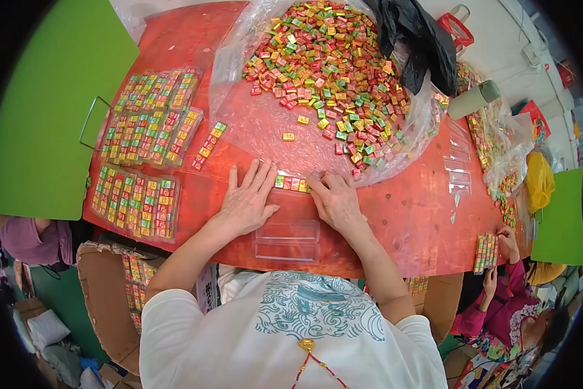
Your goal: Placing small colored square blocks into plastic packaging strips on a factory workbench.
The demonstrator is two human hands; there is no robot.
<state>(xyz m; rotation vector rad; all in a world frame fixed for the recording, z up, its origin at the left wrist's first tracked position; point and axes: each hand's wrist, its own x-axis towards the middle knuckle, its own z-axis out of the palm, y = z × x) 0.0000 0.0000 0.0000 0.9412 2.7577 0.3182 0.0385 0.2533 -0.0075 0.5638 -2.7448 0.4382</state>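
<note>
A short row of small wrapped blocks (pixel 292 183), in green, red and yellow, lies on the red table between my hands. My left hand (pixel 247 196) rests flat at the row's left end, fingers stretched out and thumb apart; it holds nothing. At the right end, my right hand (pixel 335 202) has its fingers curled down and together over the last blocks. What its fingertips grip is hidden. Just in front of me lies an unfilled clear plastic tray (pixel 287 241). A big pile of the same wrapped blocks (pixel 330 71) spreads over a clear plastic sheet beyond my hands.
Filled trays (pixel 136 201) lie in stacks at the left, beside a single filled strip (pixel 209 146). More clear trays (pixel 458 159) lie to the right. A black bag (pixel 421 42) and green bottle (pixel 474 99) stand farther back. A co-worker's hands (pixel 499 253) hold a filled tray at right.
</note>
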